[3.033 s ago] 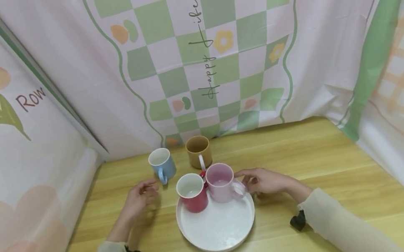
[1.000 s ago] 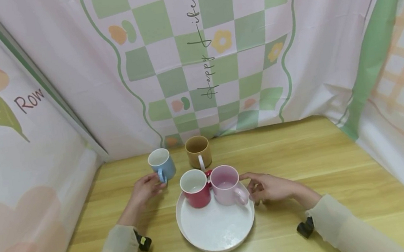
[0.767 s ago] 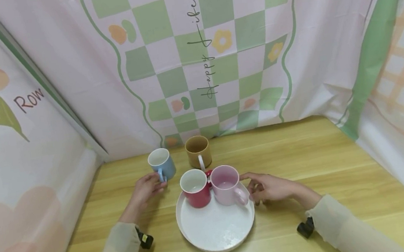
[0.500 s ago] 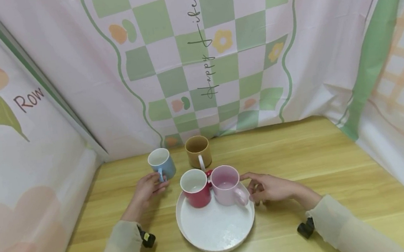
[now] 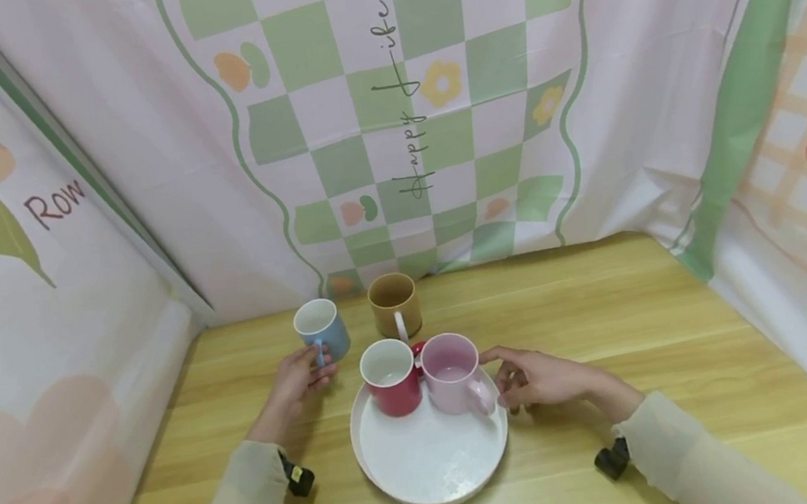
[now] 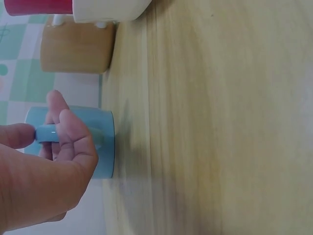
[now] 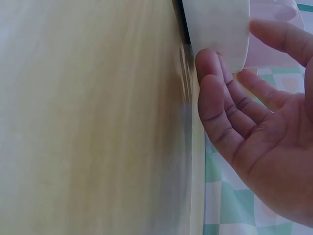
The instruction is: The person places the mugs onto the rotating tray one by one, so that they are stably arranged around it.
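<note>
My left hand holds the light blue mug by its handle, thumb on one side and fingers curled through; the left wrist view shows the handle between them. That mug stands upright on the table at the back left. On the far part of a round white tray stand a red mug with white inside and a pink mug, side by side. My right hand is at the tray's right edge, fingers loosely bent, fingertips close to the tray wall and the pink mug.
A brown mug with a white handle stands behind the tray, right of the blue mug. The wooden table ends at a hanging checkered cloth at the back, with printed cloth on both sides.
My left hand has moved right and taken hold of the blue mug's handle. Since the oldest frame, the red and pink mugs have shifted slightly right on the tray, and my right hand with them.
</note>
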`<state>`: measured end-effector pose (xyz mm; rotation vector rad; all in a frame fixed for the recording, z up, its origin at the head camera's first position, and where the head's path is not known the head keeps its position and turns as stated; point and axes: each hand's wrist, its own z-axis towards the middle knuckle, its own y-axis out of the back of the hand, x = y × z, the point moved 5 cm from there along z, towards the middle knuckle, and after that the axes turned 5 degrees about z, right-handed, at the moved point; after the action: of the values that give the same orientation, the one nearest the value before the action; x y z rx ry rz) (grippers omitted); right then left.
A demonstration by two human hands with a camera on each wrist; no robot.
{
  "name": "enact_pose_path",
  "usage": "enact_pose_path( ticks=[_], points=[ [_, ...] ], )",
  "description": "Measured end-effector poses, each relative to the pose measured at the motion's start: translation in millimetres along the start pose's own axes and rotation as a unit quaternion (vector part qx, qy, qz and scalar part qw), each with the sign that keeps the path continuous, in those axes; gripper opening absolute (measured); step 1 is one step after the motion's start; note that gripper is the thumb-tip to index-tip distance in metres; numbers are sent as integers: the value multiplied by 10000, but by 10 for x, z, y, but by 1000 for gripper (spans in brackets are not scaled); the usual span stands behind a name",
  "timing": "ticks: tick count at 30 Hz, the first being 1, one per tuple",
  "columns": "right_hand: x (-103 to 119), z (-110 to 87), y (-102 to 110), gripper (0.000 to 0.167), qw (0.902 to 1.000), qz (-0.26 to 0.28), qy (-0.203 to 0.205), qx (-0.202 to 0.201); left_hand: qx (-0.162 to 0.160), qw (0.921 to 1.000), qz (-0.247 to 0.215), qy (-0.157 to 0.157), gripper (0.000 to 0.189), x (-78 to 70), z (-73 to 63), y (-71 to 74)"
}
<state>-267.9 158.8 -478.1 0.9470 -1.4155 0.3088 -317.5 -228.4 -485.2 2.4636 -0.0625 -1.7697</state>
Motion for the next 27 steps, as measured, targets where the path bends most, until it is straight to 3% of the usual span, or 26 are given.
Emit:
enact_pose_path(
  ticks=[18,27],
  points=[
    [35,9,12,71,9997,-214,12,116,-87,9999,53,-19,36,-2,15,34],
    [42,28,18,69,9993,-351,16,149,-89,9999,52,-35,41,24,46,67]
  ],
)
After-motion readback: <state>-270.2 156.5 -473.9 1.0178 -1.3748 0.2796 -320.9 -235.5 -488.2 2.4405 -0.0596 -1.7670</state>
